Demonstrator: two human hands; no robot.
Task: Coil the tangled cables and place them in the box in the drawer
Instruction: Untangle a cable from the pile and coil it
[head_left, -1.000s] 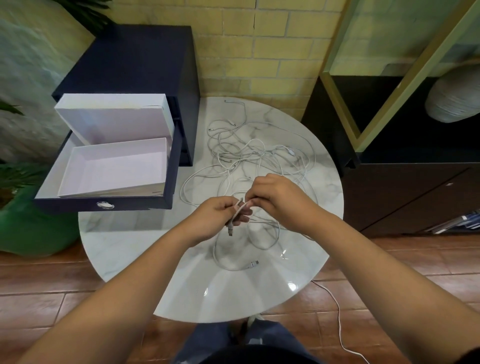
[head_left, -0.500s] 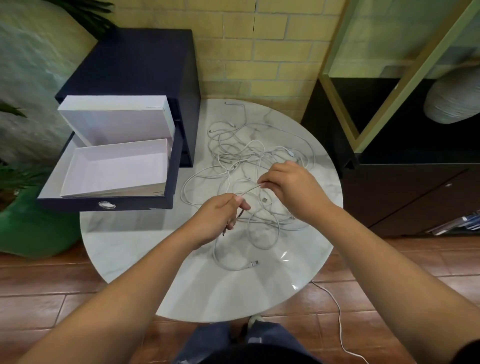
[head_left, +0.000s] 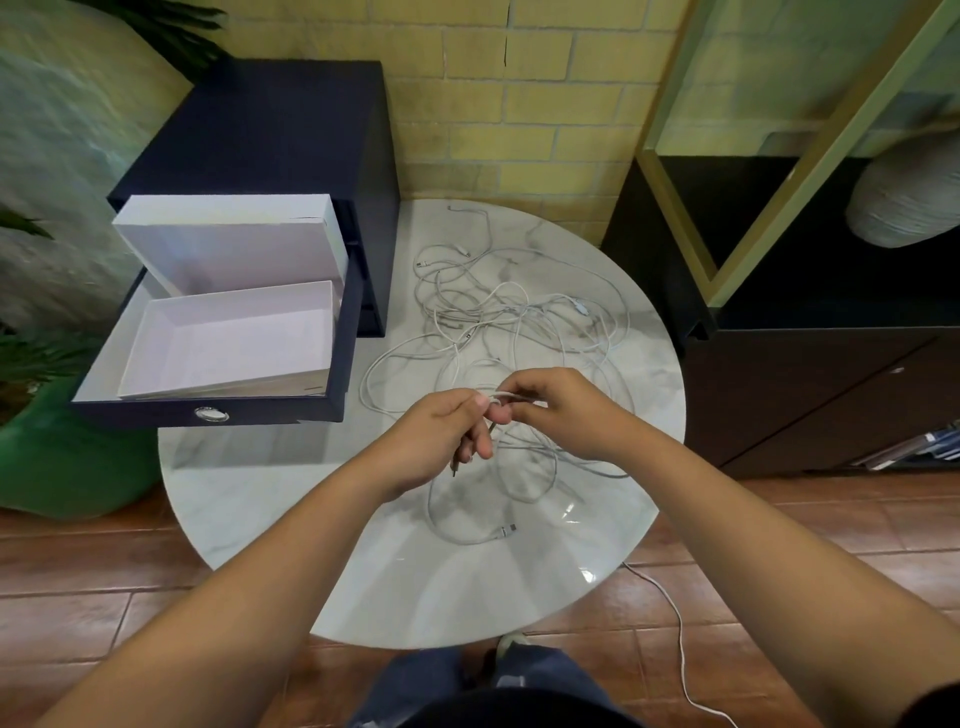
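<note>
I note the left hand (head_left: 441, 441) curled round a white cable (head_left: 508, 397); the right hand (head_left: 566, 410) pinches the same cable; print on the box (head_left: 223, 343) edge is too small to read.

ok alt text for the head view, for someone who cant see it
A left hand and right hand pinch a white cable above a round marble table strewn with tangled cables. Beside it, an empty white box sits in an open dark drawer.

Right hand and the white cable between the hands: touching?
Touching. Head view: the right hand pinches the white cable just beside the left hand, which grips the same strand.
</note>
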